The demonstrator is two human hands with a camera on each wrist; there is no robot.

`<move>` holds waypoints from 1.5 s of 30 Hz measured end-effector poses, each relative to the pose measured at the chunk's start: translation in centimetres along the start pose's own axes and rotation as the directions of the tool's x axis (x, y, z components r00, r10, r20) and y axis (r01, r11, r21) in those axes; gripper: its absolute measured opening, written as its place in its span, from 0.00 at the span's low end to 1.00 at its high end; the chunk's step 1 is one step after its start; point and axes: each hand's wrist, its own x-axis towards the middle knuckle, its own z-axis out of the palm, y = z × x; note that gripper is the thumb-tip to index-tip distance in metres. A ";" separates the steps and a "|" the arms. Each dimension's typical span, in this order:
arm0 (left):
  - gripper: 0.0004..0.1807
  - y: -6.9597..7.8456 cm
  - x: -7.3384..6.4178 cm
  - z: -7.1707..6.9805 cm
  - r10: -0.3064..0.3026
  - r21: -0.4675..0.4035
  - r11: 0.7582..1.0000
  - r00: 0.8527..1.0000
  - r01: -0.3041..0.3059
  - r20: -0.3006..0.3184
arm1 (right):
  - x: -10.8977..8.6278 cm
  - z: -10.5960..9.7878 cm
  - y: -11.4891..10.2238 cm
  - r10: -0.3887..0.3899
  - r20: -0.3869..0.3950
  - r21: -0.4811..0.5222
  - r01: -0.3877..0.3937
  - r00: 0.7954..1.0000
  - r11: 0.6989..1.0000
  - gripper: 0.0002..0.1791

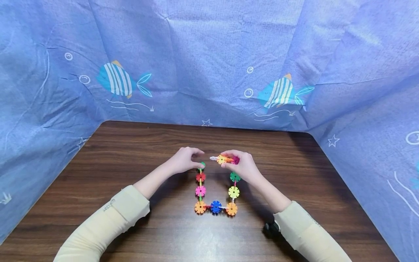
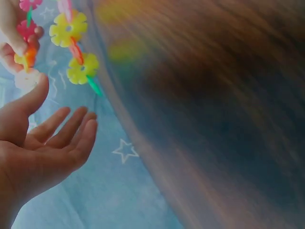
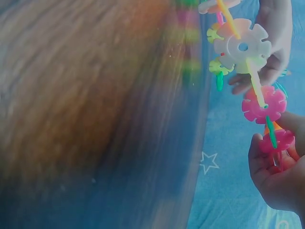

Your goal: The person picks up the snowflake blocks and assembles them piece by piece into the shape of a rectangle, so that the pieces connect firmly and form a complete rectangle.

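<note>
Notched plastic snowflake discs are joined edge to edge into a U-shaped chain on the table. Its bottom has a blue disc (image 1: 215,207) between two orange ones; pink and red discs (image 1: 200,177) rise on the left, yellow and green discs (image 1: 235,176) on the right. At the far right end, my right hand (image 1: 244,165) pinches a yellow-orange disc (image 1: 221,159), with a white disc (image 1: 213,158) sticking out leftward and a magenta disc (image 1: 235,160) beside the fingers. My left hand (image 1: 184,160) is spread with loosely bent fingers, its thumb right at the left end's green disc (image 1: 203,166).
The chain stands on a dark wood-grain table (image 1: 157,225). Behind and on both sides hangs a blue cloth (image 1: 203,47) printed with fish and stars. A black wrist device (image 1: 271,229) shows below the right sleeve.
</note>
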 end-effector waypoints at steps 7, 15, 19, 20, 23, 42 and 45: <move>0.31 -0.9 0.0 0.4 -0.072 -0.014 0.997 0.987 0.075 0.141 | 0.0 -0.1 0.0 -0.005 0.002 -0.002 0.005 1.000 1.000 0.16; 0.26 -1.0 0.0 0.9 -0.036 -0.071 0.996 0.990 0.046 0.134 | -0.1 -0.1 0.0 0.001 0.012 0.013 -0.001 1.000 1.000 0.16; 0.25 -0.7 -0.1 0.7 -0.007 -0.107 0.994 0.998 0.014 0.065 | -0.2 -0.2 0.0 0.005 0.009 0.006 -0.005 1.000 1.000 0.16; 0.25 -0.6 -0.2 0.6 -0.009 -0.117 0.993 0.999 0.015 0.045 | -0.2 -0.2 0.0 0.004 0.009 0.003 -0.005 1.000 1.000 0.16; 0.26 -0.2 -0.4 0.4 -0.004 -0.156 0.988 1.000 0.004 0.000 | -0.2 -0.3 0.0 0.002 0.012 0.004 -0.002 1.000 1.000 0.17; 0.27 1.7 -1.6 0.3 0.061 -0.257 0.963 0.995 -0.080 -0.083 | -0.1 -0.3 -0.3 0.010 0.037 -0.005 -0.010 0.999 1.000 0.16; 0.27 1.9 -1.7 0.3 0.062 -0.278 0.957 0.995 -0.081 -0.077 | -0.3 -0.2 -0.5 0.005 0.033 -0.004 -0.005 0.999 1.000 0.16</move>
